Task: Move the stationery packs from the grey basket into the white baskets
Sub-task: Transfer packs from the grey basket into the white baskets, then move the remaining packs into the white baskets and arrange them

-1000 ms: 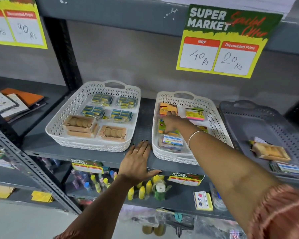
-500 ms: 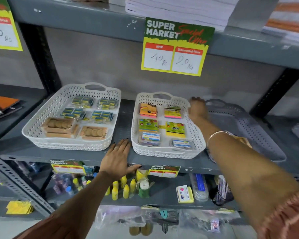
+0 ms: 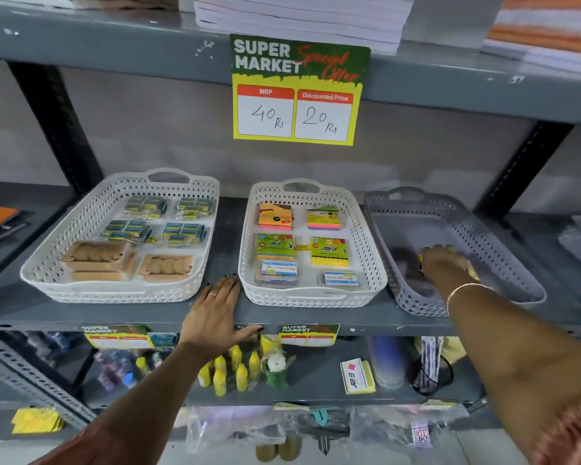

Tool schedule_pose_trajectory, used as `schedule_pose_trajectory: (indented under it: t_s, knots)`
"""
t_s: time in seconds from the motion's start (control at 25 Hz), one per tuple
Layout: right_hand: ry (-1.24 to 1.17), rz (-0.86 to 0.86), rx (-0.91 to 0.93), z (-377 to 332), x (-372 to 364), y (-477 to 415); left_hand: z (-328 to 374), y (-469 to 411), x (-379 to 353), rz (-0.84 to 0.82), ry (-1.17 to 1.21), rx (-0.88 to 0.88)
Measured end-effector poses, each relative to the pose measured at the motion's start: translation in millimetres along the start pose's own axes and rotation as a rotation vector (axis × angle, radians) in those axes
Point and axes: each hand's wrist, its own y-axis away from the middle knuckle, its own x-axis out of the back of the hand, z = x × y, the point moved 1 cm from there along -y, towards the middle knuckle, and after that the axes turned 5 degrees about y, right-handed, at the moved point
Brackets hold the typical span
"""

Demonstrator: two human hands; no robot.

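Retrieval underway: our right hand (image 3: 445,260) reaches into the grey basket (image 3: 503,263) on the right, grip hidden. Left hand (image 3: 215,313) lies flat. Next, we lift a pack.

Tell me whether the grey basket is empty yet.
Not empty, it seems: the right hand is inside the grey basket, covering a yellowish pack. Blur and the hand hide whether more remains.
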Motion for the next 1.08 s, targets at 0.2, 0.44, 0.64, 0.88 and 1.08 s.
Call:
schedule_pose_trajectory:
  t_s: [0.2, 0.44, 0.64, 0.88, 1.08]
  knots:
    - [-0.093, 0.024, -0.026, -7.7, 34.3, -11.5, 0.5, 1.5, 2.8, -0.026, -0.017, 0.002]
    - [-0.379, 0.263, 0.066, -69.8, 143.4, -2.3, 2.7, 19.1, 20.1, 0.118, -0.050, -0.107]
    - [-0.597, 0.317, 0.394, -189.3, 231.6, 41.7, -72.6, 45.0, 79.3, 0.293, -0.132, 0.105]
    - [-0.575, 0.218, 0.800, -324.2, 245.6, 125.5, -151.9, 66.0, 102.0, 0.099, -0.199, 0.281]
    - [-0.355, 0.104, 0.949, -370.4, 214.4, 143.0, -164.2, 63.8, 92.6, 0.092, -0.191, 0.273]
